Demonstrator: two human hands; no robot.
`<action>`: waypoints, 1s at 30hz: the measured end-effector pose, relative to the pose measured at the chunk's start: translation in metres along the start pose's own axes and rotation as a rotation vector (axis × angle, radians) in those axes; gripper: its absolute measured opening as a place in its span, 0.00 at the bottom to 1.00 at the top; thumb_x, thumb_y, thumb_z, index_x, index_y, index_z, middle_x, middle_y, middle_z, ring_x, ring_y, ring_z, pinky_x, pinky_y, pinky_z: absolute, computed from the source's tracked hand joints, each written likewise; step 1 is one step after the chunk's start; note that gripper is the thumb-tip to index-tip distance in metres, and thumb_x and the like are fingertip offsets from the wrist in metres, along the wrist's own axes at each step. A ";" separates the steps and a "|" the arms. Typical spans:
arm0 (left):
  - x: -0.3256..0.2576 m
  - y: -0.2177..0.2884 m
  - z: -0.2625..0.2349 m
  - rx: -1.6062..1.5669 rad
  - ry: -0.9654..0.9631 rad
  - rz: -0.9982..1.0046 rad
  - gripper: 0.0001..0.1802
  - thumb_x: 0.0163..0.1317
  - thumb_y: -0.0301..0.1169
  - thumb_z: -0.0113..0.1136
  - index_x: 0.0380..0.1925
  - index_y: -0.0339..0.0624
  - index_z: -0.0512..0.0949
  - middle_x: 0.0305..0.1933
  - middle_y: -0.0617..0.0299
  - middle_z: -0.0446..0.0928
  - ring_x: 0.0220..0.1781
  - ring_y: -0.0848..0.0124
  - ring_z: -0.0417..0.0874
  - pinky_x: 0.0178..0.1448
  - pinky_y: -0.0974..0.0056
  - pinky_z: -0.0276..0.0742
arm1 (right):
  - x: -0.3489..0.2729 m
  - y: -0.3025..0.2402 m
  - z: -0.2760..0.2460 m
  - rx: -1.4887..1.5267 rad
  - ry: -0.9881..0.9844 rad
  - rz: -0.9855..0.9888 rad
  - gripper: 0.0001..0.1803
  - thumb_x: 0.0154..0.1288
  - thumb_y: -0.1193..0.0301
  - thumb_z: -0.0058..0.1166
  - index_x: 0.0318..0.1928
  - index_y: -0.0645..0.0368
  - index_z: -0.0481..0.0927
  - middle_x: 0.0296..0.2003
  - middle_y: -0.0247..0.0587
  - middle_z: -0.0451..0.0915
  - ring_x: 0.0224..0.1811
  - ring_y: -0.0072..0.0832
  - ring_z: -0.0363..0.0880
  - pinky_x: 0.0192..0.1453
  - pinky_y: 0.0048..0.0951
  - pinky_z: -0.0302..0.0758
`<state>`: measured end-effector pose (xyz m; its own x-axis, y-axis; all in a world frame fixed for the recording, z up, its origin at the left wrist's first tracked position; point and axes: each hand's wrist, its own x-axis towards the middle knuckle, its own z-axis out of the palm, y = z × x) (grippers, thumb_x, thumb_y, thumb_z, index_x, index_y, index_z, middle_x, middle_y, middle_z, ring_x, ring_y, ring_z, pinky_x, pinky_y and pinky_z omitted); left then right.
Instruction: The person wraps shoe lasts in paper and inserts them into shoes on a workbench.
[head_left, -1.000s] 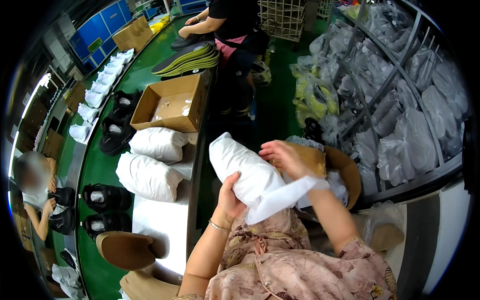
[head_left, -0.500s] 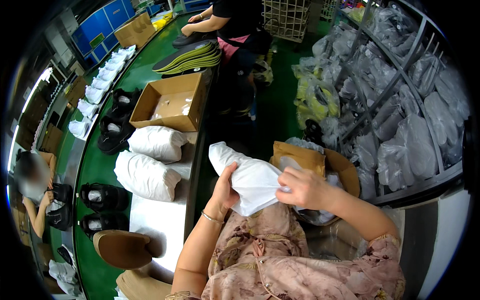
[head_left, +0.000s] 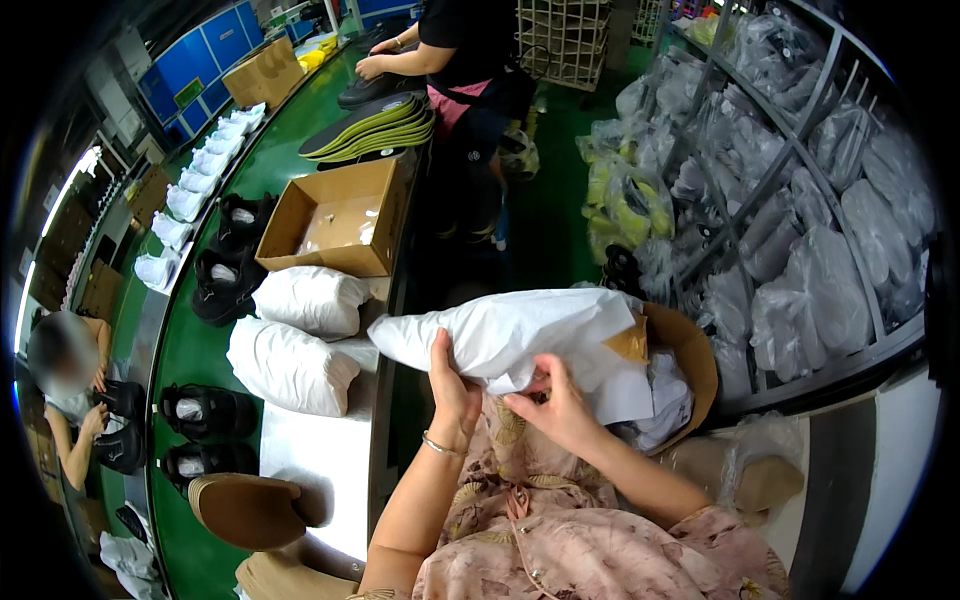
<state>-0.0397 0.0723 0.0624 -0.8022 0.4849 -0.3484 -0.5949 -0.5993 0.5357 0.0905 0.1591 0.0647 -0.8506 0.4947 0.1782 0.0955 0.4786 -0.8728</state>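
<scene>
A busy workroom has a long green table with a shiny metal top along its near side. An open cardboard box sits on the table. Two white paper bundles lie side by side, just on the near side of the box. Black shoes stand in a line to the left of the box and on toward the near end. Farther left of the box is a row of little white shoes. Just past the box is a pile of green and black shoe pads, and beyond it a person in a black top bends over something dark.

To the right of the box and a bit nearer, the person's two hands have a white wrapped bundle up in the air. The left hand is curled under its left part, with the thumb up against its side. The right hand pinches a bit of the paper at the near edge between thumb and fingers. Far to the right of the box, a metal rack is full of clear bags.
</scene>
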 end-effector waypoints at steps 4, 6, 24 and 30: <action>-0.002 -0.006 -0.003 -0.004 0.043 0.040 0.25 0.59 0.47 0.51 0.50 0.42 0.70 0.53 0.58 0.72 0.56 0.64 0.71 0.62 0.59 0.62 | 0.019 -0.001 0.013 0.697 -0.171 0.525 0.14 0.56 0.70 0.58 0.39 0.64 0.71 0.29 0.35 0.74 0.25 0.16 0.71 0.22 0.15 0.67; -0.007 -0.003 -0.004 0.006 0.024 -0.007 0.25 0.60 0.49 0.47 0.51 0.43 0.69 0.53 0.59 0.71 0.56 0.63 0.71 0.61 0.56 0.63 | 0.026 -0.001 0.012 0.704 -0.182 0.508 0.08 0.58 0.73 0.55 0.35 0.64 0.73 0.23 0.33 0.74 0.20 0.14 0.69 0.20 0.15 0.65; -0.004 -0.001 -0.014 -0.229 -0.015 -0.092 0.28 0.60 0.51 0.40 0.54 0.45 0.68 0.56 0.61 0.70 0.59 0.59 0.67 0.64 0.52 0.59 | 0.027 -0.003 0.027 0.909 0.262 0.283 0.18 0.57 0.73 0.57 0.45 0.65 0.68 0.32 0.36 0.76 0.34 0.16 0.74 0.24 0.17 0.70; -0.004 -0.004 -0.011 -0.241 0.034 -0.075 0.28 0.60 0.51 0.39 0.53 0.44 0.69 0.55 0.61 0.71 0.57 0.59 0.69 0.60 0.54 0.64 | 0.034 0.004 0.026 0.680 0.114 0.347 0.09 0.61 0.74 0.51 0.40 0.67 0.73 0.31 0.36 0.77 0.29 0.16 0.74 0.30 0.18 0.71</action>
<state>-0.0353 0.0659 0.0535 -0.7543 0.5146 -0.4078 -0.6445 -0.6987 0.3104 0.0485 0.1594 0.0556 -0.7678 0.6245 -0.1432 -0.0230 -0.2502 -0.9679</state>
